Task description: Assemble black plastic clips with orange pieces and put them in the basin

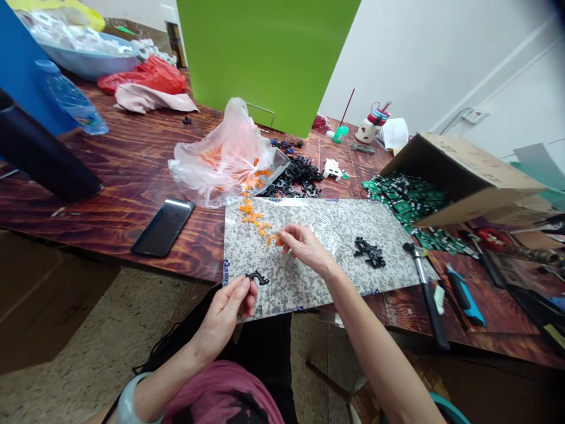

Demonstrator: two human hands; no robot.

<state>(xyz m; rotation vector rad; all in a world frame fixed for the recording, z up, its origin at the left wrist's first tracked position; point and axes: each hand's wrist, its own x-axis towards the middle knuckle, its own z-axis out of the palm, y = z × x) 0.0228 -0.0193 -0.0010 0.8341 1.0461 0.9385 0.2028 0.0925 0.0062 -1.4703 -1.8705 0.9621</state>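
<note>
Between the thumb and fingers of my left hand (235,303) is a small curved black plastic part (258,277), held over the near left of a speckled grey board (286,288). My right hand (302,244) pinches a small orange plastic part (274,239) at the front end of a row of loose orange parts (251,217). That row runs back towards a clear plastic bag (220,156) with more orange pieces in it. A little heap of black parts (369,252) lies on the board, right of my right hand.
Behind the board is a larger black pile (300,176). A phone (163,228) and a dark cylinder (44,153) lie left. Rightward are a tipped cardboard box (477,171) spilling green circuit boards (404,197), a hammer (428,297) and a blue cutter (465,294). A green panel (269,59) stands behind.
</note>
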